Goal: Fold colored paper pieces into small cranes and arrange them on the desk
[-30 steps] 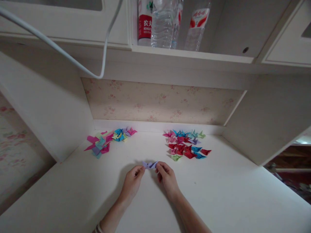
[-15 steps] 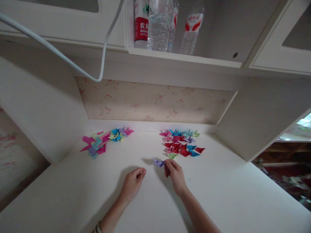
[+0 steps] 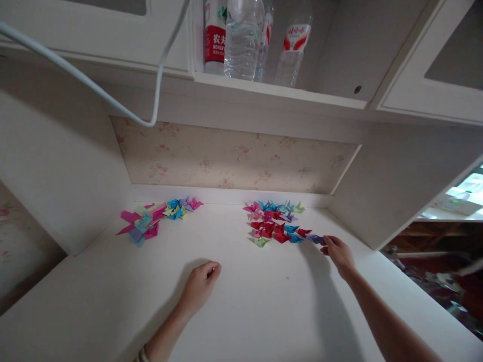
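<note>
Between the fingertips of my right hand (image 3: 338,253) is a purple origami crane (image 3: 314,239), at the right end of the grouped paper cranes (image 3: 279,229). That group lies in rough rows of red, pink, blue, green and purple near the back of the white desk (image 3: 249,311). My left hand (image 3: 204,281) rests curled over the desk's middle, thumb against the bent fingers, with nothing visible in it. At the back left lies a looser heap of folded papers (image 3: 151,223) in pink, blue, yellow and purple.
Overhead, a shelf (image 3: 279,90) holds several plastic bottles (image 3: 243,42). A white cable (image 3: 94,90) hangs down in front at the upper left. Side panels (image 3: 407,176) bound the desk left and right. Flowered wallpaper (image 3: 234,156) covers the back.
My right hand has moved right with the purple crane, from the desk's middle to the right end of the crane group. My left hand has stayed nearly still. The view has shifted slightly.
</note>
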`<state>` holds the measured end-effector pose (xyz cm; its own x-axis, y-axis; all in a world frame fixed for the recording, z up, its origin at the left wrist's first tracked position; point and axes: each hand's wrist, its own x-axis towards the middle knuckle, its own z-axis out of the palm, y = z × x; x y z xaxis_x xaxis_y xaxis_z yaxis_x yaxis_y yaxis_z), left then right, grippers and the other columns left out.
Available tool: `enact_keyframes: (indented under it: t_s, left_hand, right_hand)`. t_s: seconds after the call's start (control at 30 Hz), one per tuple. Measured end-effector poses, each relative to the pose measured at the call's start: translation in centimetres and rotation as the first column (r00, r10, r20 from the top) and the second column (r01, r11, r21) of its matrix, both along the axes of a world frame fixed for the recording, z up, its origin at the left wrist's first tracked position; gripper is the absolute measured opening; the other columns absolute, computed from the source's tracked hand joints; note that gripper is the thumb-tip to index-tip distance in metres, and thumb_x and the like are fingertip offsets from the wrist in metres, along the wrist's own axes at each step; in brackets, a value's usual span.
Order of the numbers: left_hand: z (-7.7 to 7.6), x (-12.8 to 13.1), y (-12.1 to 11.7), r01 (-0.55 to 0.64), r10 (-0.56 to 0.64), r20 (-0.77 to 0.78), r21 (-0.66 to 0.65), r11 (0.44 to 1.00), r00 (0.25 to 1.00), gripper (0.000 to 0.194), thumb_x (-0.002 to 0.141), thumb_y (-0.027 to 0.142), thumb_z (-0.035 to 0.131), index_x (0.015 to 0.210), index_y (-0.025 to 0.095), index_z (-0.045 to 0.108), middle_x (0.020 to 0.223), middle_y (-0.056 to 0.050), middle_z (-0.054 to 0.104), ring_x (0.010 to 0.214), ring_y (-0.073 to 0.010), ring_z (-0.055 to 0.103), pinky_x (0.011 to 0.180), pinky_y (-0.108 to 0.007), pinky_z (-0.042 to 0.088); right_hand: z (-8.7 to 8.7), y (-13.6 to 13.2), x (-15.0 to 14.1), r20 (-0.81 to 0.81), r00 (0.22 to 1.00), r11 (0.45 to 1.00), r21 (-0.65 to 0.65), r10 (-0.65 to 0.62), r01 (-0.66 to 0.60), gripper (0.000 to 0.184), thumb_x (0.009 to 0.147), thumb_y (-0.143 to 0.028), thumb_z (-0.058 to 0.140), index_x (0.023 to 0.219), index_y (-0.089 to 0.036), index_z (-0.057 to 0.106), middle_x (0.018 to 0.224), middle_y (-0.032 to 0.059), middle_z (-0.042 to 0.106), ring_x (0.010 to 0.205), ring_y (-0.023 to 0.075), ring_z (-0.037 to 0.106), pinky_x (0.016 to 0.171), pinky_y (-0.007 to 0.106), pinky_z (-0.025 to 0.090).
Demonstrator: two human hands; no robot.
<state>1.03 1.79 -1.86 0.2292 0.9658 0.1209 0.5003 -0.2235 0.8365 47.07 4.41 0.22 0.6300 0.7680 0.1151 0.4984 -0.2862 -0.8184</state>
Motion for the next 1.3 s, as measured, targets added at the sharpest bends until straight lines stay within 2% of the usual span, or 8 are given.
enact_keyframes:
  t_s: [0.2, 0.4, 0.57, 0.77, 0.97, 1.07, 1.17, 1.3]
  left_hand:
    - [0.2, 0.0, 0.0, -0.016, 0.016, -0.009, -0.02, 1.0, 1.0, 0.04, 0.087, 0.047, 0.04, 0.083, 0.017, 0.066, 0.07, -0.001, 0.062, 0.067, -0.0158, 0.055, 0.062, -0.023, 0.039]
    - [0.1, 0.1, 0.0, -0.028, 0.028, 0.022, -0.018, 0.999, 0.999, 0.038, 0.086, 0.046, 0.041, 0.079, 0.018, 0.066, 0.069, -0.001, 0.061, 0.066, -0.0159, 0.054, 0.061, -0.023, 0.039]
    - [0.1, 0.2, 0.0, -0.019, 0.019, 0.04, 0.001, 1.0, 0.999, 0.036, 0.087, 0.043, 0.041, 0.078, 0.018, 0.066, 0.069, -0.001, 0.062, 0.066, -0.0157, 0.054, 0.061, -0.022, 0.039]
    - [0.4, 0.3, -0.4, -0.014, 0.014, 0.0, 0.01, 1.0, 1.0, 0.037, 0.086, 0.043, 0.042, 0.076, 0.018, 0.066, 0.066, -0.001, 0.062, 0.063, -0.0149, 0.054, 0.059, -0.022, 0.038]
    - [0.3, -0.2, -0.3, -0.075, 0.077, 0.115, -0.015, 0.997, 0.99, 0.037, 0.086, 0.044, 0.043, 0.081, 0.016, 0.067, 0.07, -0.001, 0.063, 0.068, -0.0155, 0.055, 0.062, -0.022, 0.04]
    - [0.6, -1.9, 0.5, -0.151, 0.15, 0.074, 0.013, 0.988, 0.986, 0.036, 0.086, 0.043, 0.042, 0.081, 0.016, 0.066, 0.07, -0.002, 0.063, 0.067, -0.0155, 0.056, 0.062, -0.023, 0.041]
    - [1.3, -5.2, 2.0, -0.263, 0.277, -0.124, 0.118, 0.957, 0.953, 0.031, 0.086, 0.037, 0.042, 0.08, 0.018, 0.066, 0.07, -0.002, 0.064, 0.066, -0.0149, 0.058, 0.064, -0.023, 0.041]
    - [2.4, -10.8, 4.6, -0.463, 0.523, -0.414, 0.243, 0.853, 0.746, 0.023, 0.086, 0.032, 0.044, 0.092, 0.021, 0.064, 0.093, -0.006, 0.066, 0.081, -0.0184, 0.061, 0.072, -0.026, 0.043]
  right_hand:
    - [-1.0, 1.3, 1.6, 0.088, 0.996, 0.994, -0.108, 0.016, -0.006, 0.039, 0.074, -0.047, 0.047, 0.086, -0.016, 0.068, 0.054, 0.0045, 0.065, 0.052, 0.0197, 0.06, 0.054, 0.03, 0.04]
    - [-1.6, 2.0, 1.5, 0.093, 0.992, 0.986, -0.148, 0.084, -0.07, 0.035, 0.073, -0.045, 0.049, 0.086, -0.019, 0.068, 0.069, 0.0036, 0.07, 0.054, 0.018, 0.061, 0.058, 0.029, 0.042]
    - [-1.7, 2.5, 1.2, 0.072, 0.992, 0.981, -0.171, 0.107, -0.093, 0.036, 0.07, -0.047, 0.052, 0.085, -0.019, 0.07, 0.064, 0.0035, 0.069, 0.051, 0.019, 0.059, 0.058, 0.03, 0.042]
    - [-1.7, 1.9, 0.7, 0.064, 0.997, 0.99, -0.135, 0.053, -0.044, 0.044, 0.072, -0.048, 0.049, 0.099, -0.017, 0.066, 0.071, 0.007, 0.071, 0.051, 0.0196, 0.06, 0.059, 0.033, 0.044]
    - [-1.2, -0.5, -0.8, 0.054, 0.996, 0.996, -0.039, -0.074, 0.076, 0.052, 0.075, -0.049, 0.044, 0.107, -0.012, 0.061, 0.072, 0.01, 0.069, 0.052, 0.0202, 0.06, 0.059, 0.033, 0.044]
    - [-1.1, -2.4, -2.4, 0.017, 0.994, 0.993, 0.035, -0.112, 0.111, 0.055, 0.075, -0.055, 0.044, 0.106, -0.013, 0.061, 0.071, 0.0086, 0.068, 0.05, 0.0191, 0.057, 0.054, 0.032, 0.043]
    - [-1.3, -4.5, -4.9, -0.056, 0.998, 0.996, 0.085, -0.036, 0.041, 0.056, 0.075, -0.059, 0.047, 0.105, -0.014, 0.06, 0.068, 0.0055, 0.064, 0.049, 0.0167, 0.054, 0.049, 0.029, 0.041]
    - [-1.7, -6.8, -9.4, -0.241, 0.954, 0.981, 0.112, 0.18, -0.157, 0.049, 0.076, -0.058, 0.053, 0.102, -0.018, 0.061, 0.066, 0.001, 0.058, 0.051, 0.0141, 0.049, 0.047, 0.026, 0.039]
